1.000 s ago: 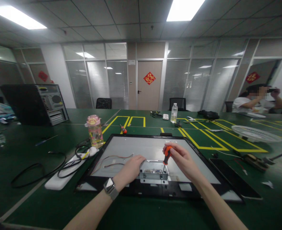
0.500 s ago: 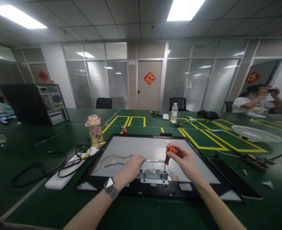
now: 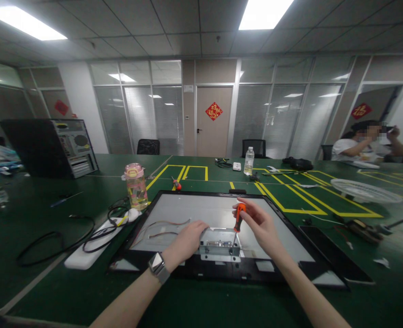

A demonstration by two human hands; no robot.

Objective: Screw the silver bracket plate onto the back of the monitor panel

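An orange-and-black screwdriver (image 3: pixel 239 217) is in my right hand (image 3: pixel 261 225), its fingers closed around the upper handle. The shaft points down, slightly tilted, with its tip at the right end of a metal bracket (image 3: pixel 218 258). My left hand (image 3: pixel 188 238) rests at the bracket's left end, fingers together and closed on its edge; the fingertips are partly hidden. The bracket holds a small circuit board (image 3: pixel 218 244) and sits at the near edge of a display panel (image 3: pixel 215 209) lying face down in a black frame. Thin cables (image 3: pixel 163 234) lie across the panel's left part.
Left of the panel are a white power strip (image 3: pixel 92 248), black cables (image 3: pixel 46 237), a pink-lidded bottle (image 3: pixel 135 187) and a computer case (image 3: pixel 33 148). Beyond lies another screwdriver (image 3: pixel 177 184). To the right are a black slab (image 3: pixel 336 253) and a power drill (image 3: pixel 365 229). A person (image 3: pixel 355 146) sits far right.
My right hand's fingers have shifted and loosened a little on the screwdriver handle, which has turned and tilted slightly. My left hand and the bracket stay in place.
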